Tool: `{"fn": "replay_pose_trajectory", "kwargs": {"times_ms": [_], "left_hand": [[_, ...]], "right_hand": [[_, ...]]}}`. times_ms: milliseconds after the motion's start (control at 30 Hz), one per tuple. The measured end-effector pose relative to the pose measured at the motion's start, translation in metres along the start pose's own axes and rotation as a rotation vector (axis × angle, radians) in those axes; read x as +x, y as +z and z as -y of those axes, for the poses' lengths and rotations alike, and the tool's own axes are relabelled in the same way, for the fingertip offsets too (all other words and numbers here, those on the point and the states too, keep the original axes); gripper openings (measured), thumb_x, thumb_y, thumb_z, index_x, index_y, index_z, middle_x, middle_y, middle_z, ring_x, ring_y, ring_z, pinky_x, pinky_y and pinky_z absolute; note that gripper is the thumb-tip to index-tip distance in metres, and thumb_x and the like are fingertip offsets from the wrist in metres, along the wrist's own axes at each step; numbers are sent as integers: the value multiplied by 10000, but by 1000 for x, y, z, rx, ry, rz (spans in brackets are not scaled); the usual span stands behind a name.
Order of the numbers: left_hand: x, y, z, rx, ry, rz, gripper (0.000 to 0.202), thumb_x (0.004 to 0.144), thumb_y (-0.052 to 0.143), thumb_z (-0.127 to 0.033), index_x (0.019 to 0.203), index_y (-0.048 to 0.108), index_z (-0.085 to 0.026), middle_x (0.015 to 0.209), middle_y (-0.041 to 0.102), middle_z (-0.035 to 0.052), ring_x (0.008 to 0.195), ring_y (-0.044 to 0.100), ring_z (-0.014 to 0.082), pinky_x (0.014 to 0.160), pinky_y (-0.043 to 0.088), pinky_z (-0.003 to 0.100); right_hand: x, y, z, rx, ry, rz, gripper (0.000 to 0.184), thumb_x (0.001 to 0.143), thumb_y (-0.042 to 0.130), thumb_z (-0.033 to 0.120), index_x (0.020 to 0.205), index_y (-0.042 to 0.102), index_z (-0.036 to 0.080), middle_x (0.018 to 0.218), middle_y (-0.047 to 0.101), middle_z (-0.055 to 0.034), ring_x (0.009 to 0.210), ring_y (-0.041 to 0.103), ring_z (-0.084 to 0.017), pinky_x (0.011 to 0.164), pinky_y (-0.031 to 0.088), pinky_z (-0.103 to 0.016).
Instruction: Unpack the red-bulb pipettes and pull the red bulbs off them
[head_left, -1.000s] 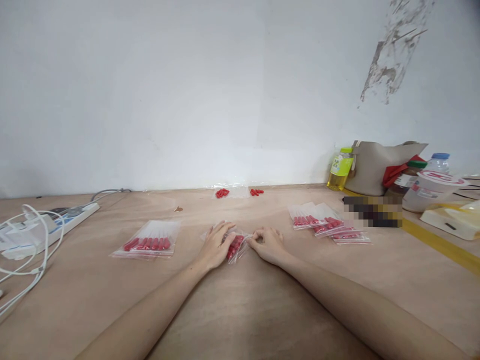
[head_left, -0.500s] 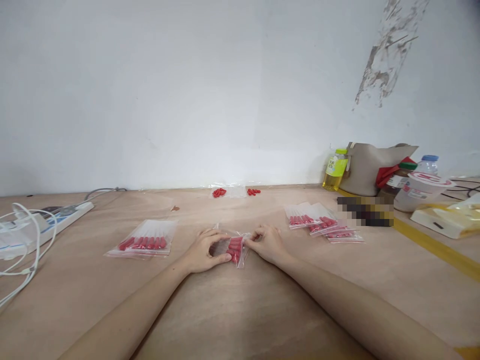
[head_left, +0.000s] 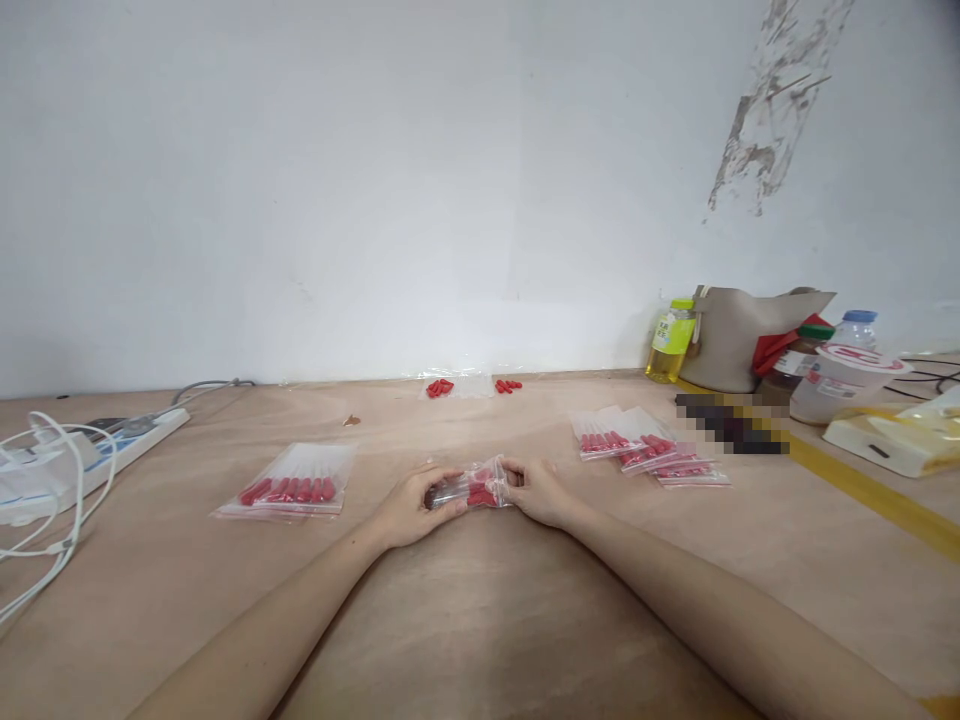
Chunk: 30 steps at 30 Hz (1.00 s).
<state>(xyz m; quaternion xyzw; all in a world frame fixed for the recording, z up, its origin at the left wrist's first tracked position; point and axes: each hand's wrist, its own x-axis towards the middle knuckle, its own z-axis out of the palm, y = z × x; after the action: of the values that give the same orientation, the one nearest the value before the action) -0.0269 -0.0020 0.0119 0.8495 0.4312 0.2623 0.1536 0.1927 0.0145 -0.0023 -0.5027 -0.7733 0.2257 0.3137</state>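
Between my hands is a clear plastic bag [head_left: 486, 486] holding several red-handled pieces with thin clear shafts. My left hand [head_left: 417, 508] is closed around the bag's left part, thumb in front and fingers behind. At the bag's right end, my right hand [head_left: 541, 492] pinches the edge; its fingertips are partly hidden. To the left lies a filled bag [head_left: 296, 485] with similar red-ended pieces in a row. Several more filled bags [head_left: 649, 447] overlap to the right.
Loose red pieces [head_left: 508, 386] and a small red pile [head_left: 440, 388] lie on clear film by the wall. A white power strip [head_left: 142, 440] with cables is at left. A yellow-capped bottle [head_left: 670, 342], a grey bag [head_left: 739, 335] and a tub [head_left: 844, 385] stand at back right.
The bag in my hands has tilted up, its right end lifted from the table. My right hand has shifted its hold along that end. The other bags stay put.
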Motion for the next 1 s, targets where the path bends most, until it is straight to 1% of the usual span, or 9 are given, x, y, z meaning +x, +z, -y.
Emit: {"fn": "replay_pose_trajectory", "kwargs": {"times_ms": [100, 167, 200, 300, 400, 500, 633, 867, 1000], "left_hand": [[0, 0, 0, -11, -47, -10, 434, 774, 533, -466, 1113, 560, -196, 1049, 615, 52, 914, 567, 195, 785, 447, 292], [1, 1, 0, 2, -40, -16, 428, 772, 535, -474, 1097, 570, -197, 1053, 615, 51, 938, 563, 200, 806, 439, 295], [1, 1, 0, 11, -29, -17, 423, 772, 536, -475, 1090, 574, -200, 1051, 615, 49, 946, 561, 201, 817, 434, 296], [2, 2, 1, 42, -5, -23, 414, 773, 535, -483, 1077, 580, -206, 1027, 620, 43, 942, 561, 198, 825, 427, 298], [3, 3, 2, 64, 12, -18, 414, 778, 531, -486, 1084, 574, -210, 1007, 624, 41, 927, 561, 193, 816, 425, 299], [3, 4, 2, 69, 44, -28, 399, 785, 527, -479, 1077, 573, -211, 988, 623, 37, 904, 560, 185, 800, 427, 295], [3, 3, 1, 79, 79, -39, 380, 799, 515, -463, 1082, 571, -215, 980, 617, 36, 903, 555, 182, 799, 424, 296], [3, 3, 1, 73, 90, -19, 366, 814, 499, -451, 1094, 564, -224, 975, 606, 32, 887, 546, 173, 785, 422, 284], [3, 2, 2, 76, 91, -4, 369, 815, 494, -458, 1084, 567, -215, 958, 594, 43, 882, 532, 177, 781, 417, 290]], "right_hand": [[4, -5, -6, 280, -66, 157, 351, 694, 601, 442, 931, 653, 188, 648, 548, 30, 596, 448, -102, 603, 349, -225], [6, -7, -10, 390, -87, 203, 386, 651, 650, 420, 954, 646, 181, 672, 545, 27, 594, 436, -95, 573, 340, -213], [6, -8, -11, 405, -91, 211, 397, 629, 672, 407, 958, 645, 186, 673, 539, 30, 596, 431, -94, 567, 337, -210], [6, -7, -14, 331, -96, 170, 412, 555, 729, 385, 914, 649, 201, 667, 526, 37, 622, 437, -102, 582, 344, -216], [5, -5, -13, 242, -128, 112, 386, 510, 756, 371, 838, 642, 201, 699, 550, 32, 670, 470, -122, 627, 365, -235], [3, -6, -7, 204, -168, 119, 323, 539, 742, 357, 796, 628, 195, 731, 579, 25, 696, 505, -130, 661, 376, -248], [0, -8, 0, 163, -167, 110, 289, 568, 725, 333, 795, 615, 192, 756, 611, 15, 719, 537, -137, 680, 384, -256], [4, -1, -5, 229, -167, 77, 248, 589, 707, 275, 793, 606, 176, 736, 625, 14, 687, 547, -125, 681, 398, -258], [4, -2, -4, 220, -194, 118, 223, 588, 703, 251, 781, 610, 188, 717, 617, 26, 684, 543, -121, 673, 398, -251]]}}
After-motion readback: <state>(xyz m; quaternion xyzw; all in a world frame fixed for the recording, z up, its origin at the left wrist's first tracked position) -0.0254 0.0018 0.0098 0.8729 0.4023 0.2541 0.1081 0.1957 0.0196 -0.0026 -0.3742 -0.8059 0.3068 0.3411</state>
